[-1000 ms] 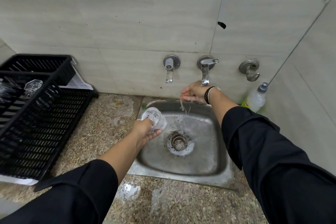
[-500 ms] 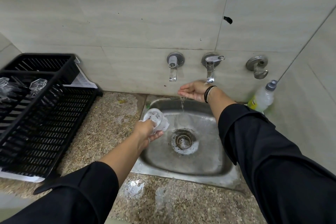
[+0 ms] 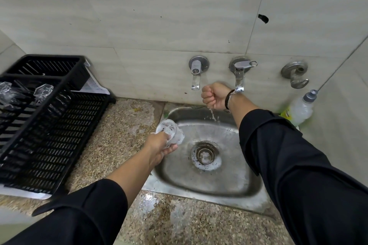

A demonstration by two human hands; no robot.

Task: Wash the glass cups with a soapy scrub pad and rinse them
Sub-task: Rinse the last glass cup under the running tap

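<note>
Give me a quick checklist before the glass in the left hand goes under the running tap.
1. Grip: left hand holds the glass cup around its side: ok.
2. Water: running from the tap: ok.
3. Stream path: right hand, a fist, sits under the spout: not ok.
4. Cup position: at the sink's left edge, away from the stream: not ok.
5. Soap left inside cup: cannot tell.
6. Dish rack has free room: ok.

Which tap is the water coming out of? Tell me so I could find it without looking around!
Find the steel sink, then look up at the tiled wall, where three metal fittings sit in a row. The running tap is the middle one, right above the person's right hand. Unlike its neighbours, it has a flat lever on top, pointing right.
</note>
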